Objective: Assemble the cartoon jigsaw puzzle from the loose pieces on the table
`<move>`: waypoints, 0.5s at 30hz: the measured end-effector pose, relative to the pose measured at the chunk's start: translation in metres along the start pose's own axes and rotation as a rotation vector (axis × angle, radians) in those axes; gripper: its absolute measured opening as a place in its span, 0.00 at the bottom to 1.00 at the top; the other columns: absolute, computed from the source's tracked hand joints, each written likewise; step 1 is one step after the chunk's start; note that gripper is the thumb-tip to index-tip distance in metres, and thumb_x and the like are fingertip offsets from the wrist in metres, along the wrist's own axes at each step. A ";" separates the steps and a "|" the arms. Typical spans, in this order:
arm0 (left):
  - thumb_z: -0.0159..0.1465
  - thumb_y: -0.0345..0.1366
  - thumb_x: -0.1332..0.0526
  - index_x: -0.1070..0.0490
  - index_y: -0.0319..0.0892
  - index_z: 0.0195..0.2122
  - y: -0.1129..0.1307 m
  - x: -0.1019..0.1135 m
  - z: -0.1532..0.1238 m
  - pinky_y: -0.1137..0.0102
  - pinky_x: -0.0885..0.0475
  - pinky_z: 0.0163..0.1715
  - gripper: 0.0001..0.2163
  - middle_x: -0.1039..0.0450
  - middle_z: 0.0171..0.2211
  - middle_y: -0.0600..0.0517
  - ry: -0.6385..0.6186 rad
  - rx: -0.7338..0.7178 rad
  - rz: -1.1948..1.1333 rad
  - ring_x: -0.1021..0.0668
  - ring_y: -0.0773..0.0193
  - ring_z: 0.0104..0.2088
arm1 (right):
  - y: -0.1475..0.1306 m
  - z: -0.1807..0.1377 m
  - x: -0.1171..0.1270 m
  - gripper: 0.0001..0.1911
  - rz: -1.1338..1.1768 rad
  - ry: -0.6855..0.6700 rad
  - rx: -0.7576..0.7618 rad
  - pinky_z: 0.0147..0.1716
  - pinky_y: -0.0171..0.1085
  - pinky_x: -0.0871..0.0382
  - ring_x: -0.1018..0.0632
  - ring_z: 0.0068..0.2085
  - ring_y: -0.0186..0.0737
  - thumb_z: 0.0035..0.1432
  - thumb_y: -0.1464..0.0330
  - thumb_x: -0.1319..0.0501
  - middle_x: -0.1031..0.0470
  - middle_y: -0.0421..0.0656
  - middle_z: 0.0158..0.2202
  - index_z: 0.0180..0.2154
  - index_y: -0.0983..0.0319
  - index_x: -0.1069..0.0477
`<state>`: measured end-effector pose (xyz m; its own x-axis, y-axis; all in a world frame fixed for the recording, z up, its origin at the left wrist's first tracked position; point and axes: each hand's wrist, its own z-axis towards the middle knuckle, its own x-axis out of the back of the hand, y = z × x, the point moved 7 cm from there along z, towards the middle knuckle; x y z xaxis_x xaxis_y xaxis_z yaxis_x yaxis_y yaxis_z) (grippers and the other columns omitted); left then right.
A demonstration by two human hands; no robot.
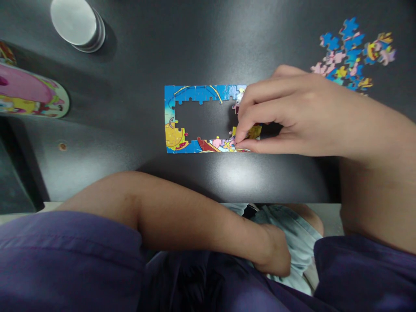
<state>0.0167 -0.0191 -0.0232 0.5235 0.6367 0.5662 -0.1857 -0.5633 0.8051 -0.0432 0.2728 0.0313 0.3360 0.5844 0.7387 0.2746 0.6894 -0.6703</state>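
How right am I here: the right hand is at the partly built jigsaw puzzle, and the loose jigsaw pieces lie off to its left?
One thing is wrong: the loose jigsaw pieces lie to the right of the partly built jigsaw puzzle, as the head view shows. The right hand is indeed at the puzzle.

– Spot any pattern on the puzzle border (pixel 195 93)?
– Shows cartoon shapes in blue, yellow, red and pink.
– And on the loose pieces (pixel 353 56)?
– Mixes blue, pink and yellow.
– And the shirt (pixel 71 255)?
– Looks plain purple.
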 end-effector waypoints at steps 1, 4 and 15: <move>0.77 0.26 0.29 0.06 0.56 0.44 0.000 0.000 -0.001 0.66 0.31 0.16 0.14 0.03 0.51 0.62 0.003 0.008 0.004 0.41 0.74 0.15 | 0.001 0.000 0.000 0.06 0.004 0.002 -0.008 0.66 0.56 0.19 0.09 0.48 0.51 0.80 0.68 0.28 0.08 0.40 0.48 0.46 0.50 0.13; 0.76 0.28 0.26 0.07 0.58 0.41 0.000 -0.005 0.005 0.65 0.34 0.15 0.13 0.04 0.48 0.65 0.056 0.033 0.015 0.44 0.73 0.15 | 0.003 -0.001 0.001 0.04 -0.023 0.006 -0.026 0.65 0.58 0.20 0.10 0.47 0.52 0.82 0.63 0.27 0.07 0.40 0.49 0.49 0.48 0.12; 0.66 0.33 0.17 0.15 0.59 0.23 -0.002 -0.025 0.030 0.61 0.33 0.21 0.17 0.08 0.37 0.66 0.220 0.072 -0.016 0.34 0.68 0.20 | 0.004 -0.002 -0.002 0.12 -0.065 -0.052 0.019 0.59 0.57 0.24 0.10 0.45 0.48 0.85 0.63 0.32 0.08 0.39 0.49 0.52 0.44 0.07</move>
<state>0.0290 -0.0491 -0.0442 0.3304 0.7408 0.5848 -0.1147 -0.5835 0.8040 -0.0412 0.2737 0.0268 0.2711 0.5592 0.7834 0.2770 0.7341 -0.6199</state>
